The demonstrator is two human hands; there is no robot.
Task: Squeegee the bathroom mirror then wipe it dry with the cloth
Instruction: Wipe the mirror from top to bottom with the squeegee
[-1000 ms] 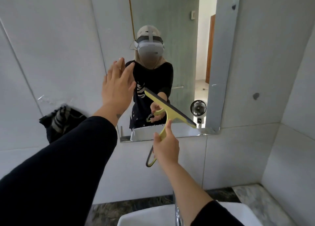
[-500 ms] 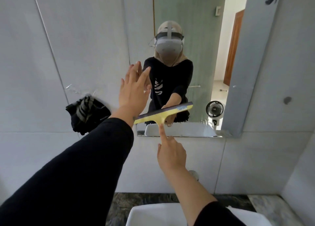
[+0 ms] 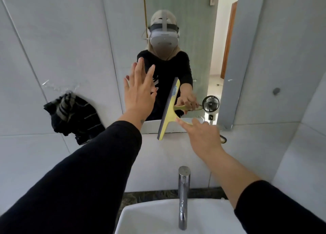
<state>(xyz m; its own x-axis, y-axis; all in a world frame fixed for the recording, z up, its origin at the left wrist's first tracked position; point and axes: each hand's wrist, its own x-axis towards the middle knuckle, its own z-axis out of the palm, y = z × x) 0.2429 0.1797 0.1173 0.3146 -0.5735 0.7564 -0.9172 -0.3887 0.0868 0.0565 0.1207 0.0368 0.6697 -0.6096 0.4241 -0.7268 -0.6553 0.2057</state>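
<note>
The bathroom mirror (image 3: 197, 39) hangs on the grey tiled wall straight ahead. My right hand (image 3: 202, 136) grips the handle of a yellow squeegee (image 3: 168, 110). Its dark blade stands nearly upright against the mirror's lower edge, near the left side. My left hand (image 3: 139, 92) is flat with fingers spread, pressed at the mirror's left edge, holding nothing. A dark striped cloth (image 3: 74, 115) hangs on the wall tiles left of the mirror, apart from both hands.
A white sink (image 3: 150, 219) with a chrome tap (image 3: 183, 195) sits directly below, on a dark marble counter (image 3: 141, 196). A side wall closes in at the right. The mirror reflects a person, a small fan and a doorway.
The squeegee blade turned from slanted, through roughly level, to nearly upright and shifted toward the mirror's lower left. The head view dropped, bringing the tap and sink into sight. My left hand stayed on the mirror.
</note>
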